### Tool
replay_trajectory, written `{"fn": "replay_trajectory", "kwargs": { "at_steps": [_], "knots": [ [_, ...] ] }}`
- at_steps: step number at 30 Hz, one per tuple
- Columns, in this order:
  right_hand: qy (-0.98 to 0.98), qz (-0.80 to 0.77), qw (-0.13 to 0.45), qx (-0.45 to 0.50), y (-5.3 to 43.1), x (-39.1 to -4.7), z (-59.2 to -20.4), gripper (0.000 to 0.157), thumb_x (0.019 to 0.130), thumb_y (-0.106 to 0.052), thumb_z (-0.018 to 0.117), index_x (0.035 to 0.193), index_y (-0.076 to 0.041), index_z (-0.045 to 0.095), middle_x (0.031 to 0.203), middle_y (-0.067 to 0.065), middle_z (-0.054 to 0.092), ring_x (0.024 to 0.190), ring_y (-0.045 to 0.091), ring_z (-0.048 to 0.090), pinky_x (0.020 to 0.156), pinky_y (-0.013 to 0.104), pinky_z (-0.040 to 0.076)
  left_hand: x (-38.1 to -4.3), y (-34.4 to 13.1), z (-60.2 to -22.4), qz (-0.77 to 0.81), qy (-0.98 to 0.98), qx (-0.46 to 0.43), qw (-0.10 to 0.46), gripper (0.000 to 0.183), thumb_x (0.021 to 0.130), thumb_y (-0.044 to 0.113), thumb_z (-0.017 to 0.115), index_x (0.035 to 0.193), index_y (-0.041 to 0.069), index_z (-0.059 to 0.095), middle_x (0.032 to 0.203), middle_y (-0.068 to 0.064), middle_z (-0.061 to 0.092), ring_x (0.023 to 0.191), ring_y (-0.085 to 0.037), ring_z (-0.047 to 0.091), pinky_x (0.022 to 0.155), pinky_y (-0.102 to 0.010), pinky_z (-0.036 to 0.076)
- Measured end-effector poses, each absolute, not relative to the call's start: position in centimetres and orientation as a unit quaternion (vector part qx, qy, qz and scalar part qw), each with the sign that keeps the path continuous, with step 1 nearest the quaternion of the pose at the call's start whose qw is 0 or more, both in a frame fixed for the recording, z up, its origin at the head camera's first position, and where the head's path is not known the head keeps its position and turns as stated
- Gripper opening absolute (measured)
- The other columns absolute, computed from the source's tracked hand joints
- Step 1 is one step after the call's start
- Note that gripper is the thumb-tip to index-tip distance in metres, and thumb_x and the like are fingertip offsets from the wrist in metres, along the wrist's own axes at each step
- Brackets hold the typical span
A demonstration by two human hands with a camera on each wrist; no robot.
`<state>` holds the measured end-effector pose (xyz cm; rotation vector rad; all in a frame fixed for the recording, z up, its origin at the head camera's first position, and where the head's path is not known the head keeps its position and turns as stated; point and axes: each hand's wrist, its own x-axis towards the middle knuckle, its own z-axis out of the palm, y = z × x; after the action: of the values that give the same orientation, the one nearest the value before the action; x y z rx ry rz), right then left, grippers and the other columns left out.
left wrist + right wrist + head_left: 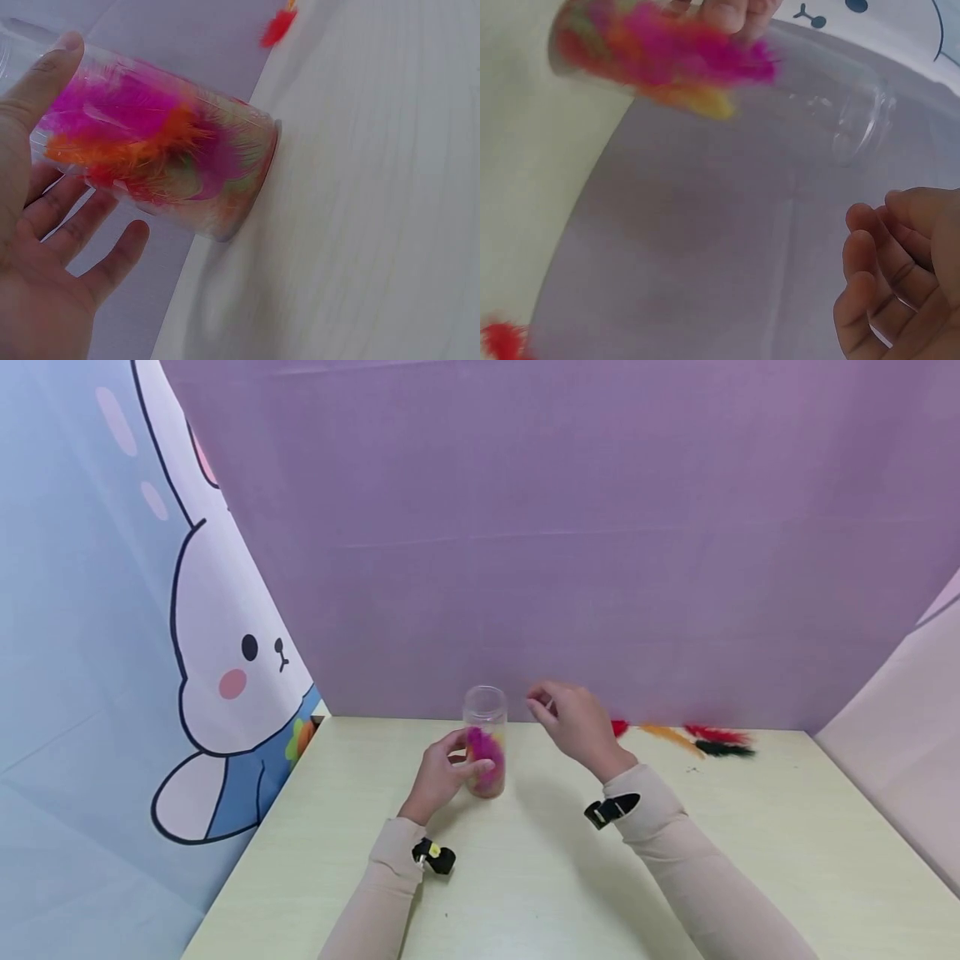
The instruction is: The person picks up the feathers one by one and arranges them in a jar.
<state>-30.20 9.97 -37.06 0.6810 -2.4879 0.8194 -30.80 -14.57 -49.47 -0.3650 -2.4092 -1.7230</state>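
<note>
A tall clear jar (486,710) stands upright on the table with bright feathers (120,112) inside: magenta, orange, yellow, red and some green. My left hand (442,774) holds the jar from its left side, thumb on the near side and fingers behind. In the left wrist view, the little finger stands a bit away from the wall. Up and to the right of the rim, my right hand (573,722) hovers apart from the jar. Its fingers (855,292) are loosely bent, with nothing visible between them and the thumb.
Loose feathers lie at the table's back right: a red one (718,734), a dark green one (724,749), an orange one (672,739) and a red tip (619,727) partly behind the right hand. A purple cloth (570,543) hangs behind the table (525,893).
</note>
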Motion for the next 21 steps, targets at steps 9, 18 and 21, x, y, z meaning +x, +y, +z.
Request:
{"fn": "replay_trajectory", "kwargs": {
  "at_steps": [9, 18, 21],
  "knots": [
    [-0.91, 0.354, 0.163, 0.145, 15.7, -32.0, -39.8, 0.024, 0.103, -0.026, 0.061, 0.116, -0.009, 0.072, 0.099, 0.009, 0.075, 0.085, 0.023, 0.068, 0.074, 0.04, 0.057, -30.7, -14.6, -49.5, -0.57, -0.807, -0.127, 0.089, 0.068, 0.079, 0.041, 0.087, 0.137, 0.015, 0.064, 0.128, -0.007, 0.071, 0.12, -0.026, 0.065, 0.098, -0.037, 0.06],
    [-0.931, 0.335, 0.122, 0.083, 19.5, -33.4, -43.3, 0.024, 0.101, -0.023, 0.063, 0.111, -0.003, 0.073, 0.101, 0.014, 0.075, 0.089, 0.028, 0.069, 0.073, 0.041, 0.058, -30.9, -14.6, -49.5, -0.571, -0.809, -0.114, 0.082, 0.068, 0.076, 0.042, 0.089, 0.135, 0.019, 0.066, 0.127, -0.003, 0.071, 0.12, -0.024, 0.064, 0.101, -0.04, 0.058],
    [-0.936, 0.322, 0.116, 0.077, 20.2, -33.5, -44.4, 0.023, 0.101, -0.024, 0.063, 0.108, -0.005, 0.075, 0.099, 0.012, 0.076, 0.085, 0.026, 0.068, 0.067, 0.037, 0.055, -30.9, -14.6, -49.6, -0.569, -0.811, -0.111, 0.082, 0.069, 0.076, 0.043, 0.089, 0.135, 0.019, 0.065, 0.127, -0.002, 0.071, 0.12, -0.024, 0.064, 0.101, -0.04, 0.058]
  ]
}}
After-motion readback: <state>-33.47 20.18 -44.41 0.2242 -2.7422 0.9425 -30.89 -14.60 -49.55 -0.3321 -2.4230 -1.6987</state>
